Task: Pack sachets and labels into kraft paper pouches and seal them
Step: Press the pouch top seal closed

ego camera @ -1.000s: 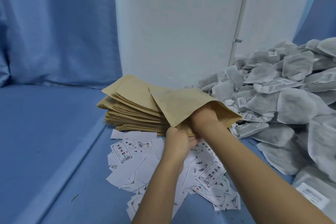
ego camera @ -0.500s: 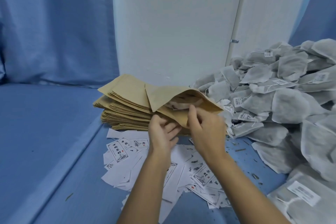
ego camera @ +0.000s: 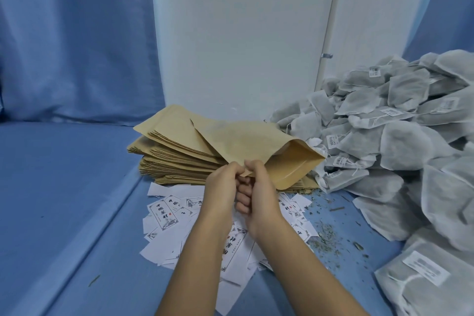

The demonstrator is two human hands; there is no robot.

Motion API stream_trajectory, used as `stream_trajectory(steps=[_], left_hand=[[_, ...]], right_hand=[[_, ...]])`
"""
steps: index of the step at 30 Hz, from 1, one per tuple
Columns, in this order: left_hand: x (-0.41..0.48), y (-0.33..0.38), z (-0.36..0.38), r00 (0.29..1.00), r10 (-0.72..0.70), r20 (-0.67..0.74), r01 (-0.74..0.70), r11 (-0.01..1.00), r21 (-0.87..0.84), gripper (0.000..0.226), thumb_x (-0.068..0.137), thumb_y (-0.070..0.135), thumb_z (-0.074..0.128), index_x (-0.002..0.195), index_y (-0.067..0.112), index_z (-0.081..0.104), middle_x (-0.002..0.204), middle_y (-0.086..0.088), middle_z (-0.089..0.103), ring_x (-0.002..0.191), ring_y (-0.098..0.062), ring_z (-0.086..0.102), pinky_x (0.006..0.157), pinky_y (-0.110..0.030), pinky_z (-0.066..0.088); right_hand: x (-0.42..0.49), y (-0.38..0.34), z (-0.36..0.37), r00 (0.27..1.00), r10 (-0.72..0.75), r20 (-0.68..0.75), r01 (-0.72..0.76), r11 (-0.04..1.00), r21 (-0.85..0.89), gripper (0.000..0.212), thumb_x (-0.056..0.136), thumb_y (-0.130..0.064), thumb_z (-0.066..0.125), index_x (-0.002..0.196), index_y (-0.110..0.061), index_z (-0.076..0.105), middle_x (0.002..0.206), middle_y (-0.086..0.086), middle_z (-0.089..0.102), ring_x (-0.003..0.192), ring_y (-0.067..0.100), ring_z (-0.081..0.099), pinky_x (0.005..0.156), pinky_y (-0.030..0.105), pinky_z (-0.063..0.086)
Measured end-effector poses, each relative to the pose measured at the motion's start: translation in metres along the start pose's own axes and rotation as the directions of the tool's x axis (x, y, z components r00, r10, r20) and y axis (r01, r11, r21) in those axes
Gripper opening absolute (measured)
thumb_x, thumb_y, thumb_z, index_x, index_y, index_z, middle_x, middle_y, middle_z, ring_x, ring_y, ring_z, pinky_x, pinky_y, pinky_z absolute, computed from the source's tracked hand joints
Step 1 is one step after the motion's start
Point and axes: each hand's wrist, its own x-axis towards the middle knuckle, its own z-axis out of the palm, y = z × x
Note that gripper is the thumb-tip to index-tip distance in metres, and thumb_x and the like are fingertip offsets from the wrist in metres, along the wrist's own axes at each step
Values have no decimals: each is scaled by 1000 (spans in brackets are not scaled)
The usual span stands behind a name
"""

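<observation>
Item 1: pouch [ego camera: 243, 141], kraft paper, one in hand, raised just above the stack [ego camera: 174, 154]. Its long axis runs 10 o'clock to 4 o'clock, with the closed end toward 10 and the gaping mouth toward 4, the inner face showing. Item 2: left hand [ego camera: 223, 187], fingers curled, pinching the pouch's near mouth edge. Item 3: right hand [ego camera: 259, 195], touching the left, thumb and fingers pinched on that same edge, the remaining fingers curled beneath. Two hands, both on the one pouch. Item 4: stack of flat pouches, one pile at 10 o'clock from the hands, loosely fanned; too many layers to count. Item 5: labels [ego camera: 164, 215], white slips with black print, strewn on the surface [ego camera: 64, 200] at 6 o'clock under the wrists, overlapping, some face down; dozens, exact count cannot be told. Item 6: sachets [ego camera: 400, 141], grey mesh bags with strings and small tags, one heap from 2 to 5 o'clock, touching the stack's right end; too many to count. Item 7: herb crumbs [ego camera: 325, 236], scattered between labels and sachets.
</observation>
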Motion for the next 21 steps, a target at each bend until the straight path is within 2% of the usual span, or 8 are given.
stream_trajectory(steps=[3,8,11,14,16,19,21], left_hand=[[1,0,-4,998,23,50,-24,999,25,35,86,7,48,51,10,44,34,4,39,29,-9,33,32,-12,27],[6,-5,-4,989,23,144,-24,1000,0,42,87,3,47,46,10,48,33,5,39,30,-7,37,35,-13,32],[9,-7,-5,985,11,171,-3,999,-44,54,87,5,47,34,16,50,34,5,37,33,-7,34,40,-17,31],[12,-5,-8,990,1,143,15,994,-109,40,85,5,49,47,15,48,37,6,33,38,-7,27,50,-23,23],[10,-4,-8,994,2,111,9,995,-95,32,84,6,49,53,14,45,38,6,32,37,-7,26,52,-25,23],[7,-5,-4,996,39,85,-42,998,35,30,84,11,51,55,13,48,43,3,40,37,-10,33,46,-22,29],[6,-5,-4,993,72,88,-77,996,55,35,86,10,52,52,14,51,43,4,46,36,-7,37,42,-19,32]], right_hand=[[2,1,-2,1000,24,-2,-24,1000,14,35,86,-24,52,57,-15,36,39,-4,27,30,7,16,32,15,12],[6,-5,-6,983,-173,-69,165,981,-106,30,85,-9,46,56,-9,41,36,-1,37,27,9,30,31,15,25],[5,-8,-10,987,-158,-38,152,979,-135,33,85,-11,47,53,-10,39,37,-1,34,29,11,26,33,17,24],[5,-11,-14,998,-54,-17,53,996,-73,35,87,-18,46,53,-13,37,38,-2,29,31,10,19,35,18,17],[4,-11,-13,995,-94,-29,92,994,-62,34,86,-13,44,54,-14,35,38,-3,29,30,10,19,33,18,17],[2,-9,-12,987,-157,-35,153,985,-82,35,86,-11,45,53,-13,37,38,-2,32,29,9,26,32,16,24],[1,-8,-13,990,-141,-26,137,984,-115,36,87,-15,46,52,-13,39,38,-2,33,29,10,27,33,16,25]])
